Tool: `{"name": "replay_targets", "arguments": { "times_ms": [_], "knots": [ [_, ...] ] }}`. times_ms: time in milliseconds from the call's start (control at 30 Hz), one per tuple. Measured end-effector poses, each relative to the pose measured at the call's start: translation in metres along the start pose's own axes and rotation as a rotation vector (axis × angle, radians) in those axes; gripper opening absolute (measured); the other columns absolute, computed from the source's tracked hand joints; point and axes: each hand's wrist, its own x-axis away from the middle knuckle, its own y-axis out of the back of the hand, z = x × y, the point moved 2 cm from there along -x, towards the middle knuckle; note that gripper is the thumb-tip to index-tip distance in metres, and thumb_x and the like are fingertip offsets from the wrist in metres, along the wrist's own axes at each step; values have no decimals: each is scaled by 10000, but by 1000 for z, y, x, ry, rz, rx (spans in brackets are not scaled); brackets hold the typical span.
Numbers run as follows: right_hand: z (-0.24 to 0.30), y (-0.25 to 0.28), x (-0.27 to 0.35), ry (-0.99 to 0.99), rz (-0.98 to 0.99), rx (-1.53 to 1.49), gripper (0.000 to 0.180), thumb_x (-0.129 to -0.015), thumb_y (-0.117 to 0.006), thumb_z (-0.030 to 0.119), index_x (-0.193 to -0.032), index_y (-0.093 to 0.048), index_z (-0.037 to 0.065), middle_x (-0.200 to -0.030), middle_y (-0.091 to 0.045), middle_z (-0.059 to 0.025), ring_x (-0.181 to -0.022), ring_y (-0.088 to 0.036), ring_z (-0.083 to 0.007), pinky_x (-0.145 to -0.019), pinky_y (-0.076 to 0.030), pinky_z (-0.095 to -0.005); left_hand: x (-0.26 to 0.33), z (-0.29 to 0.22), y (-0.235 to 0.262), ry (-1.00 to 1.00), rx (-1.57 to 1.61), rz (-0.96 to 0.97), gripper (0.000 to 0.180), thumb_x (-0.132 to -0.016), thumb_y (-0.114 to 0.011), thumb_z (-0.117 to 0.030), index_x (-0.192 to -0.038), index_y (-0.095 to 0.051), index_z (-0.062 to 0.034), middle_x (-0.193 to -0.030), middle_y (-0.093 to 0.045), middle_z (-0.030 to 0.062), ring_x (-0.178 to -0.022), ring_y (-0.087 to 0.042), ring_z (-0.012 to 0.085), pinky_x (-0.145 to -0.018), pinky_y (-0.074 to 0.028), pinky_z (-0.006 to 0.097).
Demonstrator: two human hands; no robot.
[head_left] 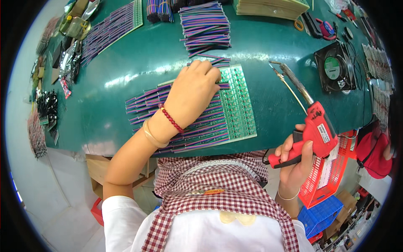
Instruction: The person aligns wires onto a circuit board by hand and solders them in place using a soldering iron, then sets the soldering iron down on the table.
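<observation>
My right hand [296, 161] grips a red soldering gun [320, 132], its tip and thin solder feed tube pointing up and left above the table. A green circuit board panel [239, 105] lies in front of me, with rows of small parts. Red, blue and black wires [197, 132] run leftward from it in parallel rows. Over the panel's upper left part is my left hand [193, 88], its fingers curled and pinched together. A short wire end [224, 86] shows at its fingertips; the rest is hidden under the hand.
A pile of cut wires [205, 27] lies beyond the panel. Another wired panel [113, 31] sits at the far left, a board stack [273, 8] at the back. On the right are a black fan [336, 67], tape roll [298, 25] and, below the table edge, a red basket [327, 172].
</observation>
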Motion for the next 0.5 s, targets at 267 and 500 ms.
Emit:
{"name": "replay_targets", "arguments": {
  "times_ms": [267,500],
  "knots": [
    [-2,-6,-20,-41,129,72,452,-1027,-449,371,-1246,-463,-23,-776,-582,-84,-570,-544,-111,-692,-555,-327,-8,8,2,153,227,210,87,-815,-649,-72,-829,-594,-7,-791,-635,150,-793,-623,332,-714,-501,410],
    [-22,-31,-35,-224,117,-136,485,-995,-505,379,-1272,-419,-8,-876,-610,-134,-753,-625,-207,-1102,-358,-539,-8,16,1,279,315,216,104,-835,-651,-77,-832,-580,-2,-767,-658,156,-685,-649,328,-622,-501,397]
  ]
}}
